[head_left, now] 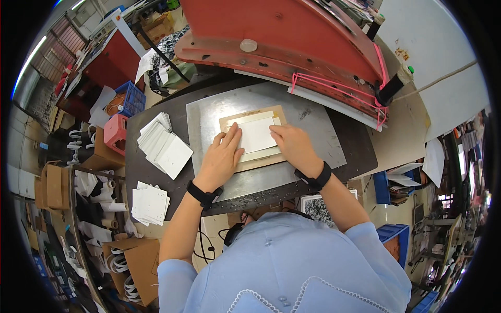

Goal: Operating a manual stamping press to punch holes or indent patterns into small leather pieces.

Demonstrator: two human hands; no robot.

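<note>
A white rectangular card (255,136) lies on a tan, wood-coloured board (245,166) with a pale raised frame, on a grey metal plate (209,112). My left hand (221,157) rests on the card's left side with its fingers stretched out, lying flat. At the card's right edge my right hand (296,146) is closed, its thumb and fingertips pinching the edge. Left of the plate, a fanned stack of white cards (169,151) sits on the dark table (156,112). Nearer me is a smaller pile of white pieces (150,204).
A red press arm (292,44) with pink cord reaches over the table's far side. Dark scraps litter the near table edge. A tray of scraps (319,208) stands below it. At left are a pink stool (115,133), a blue crate (132,99) and cardboard boxes (141,266).
</note>
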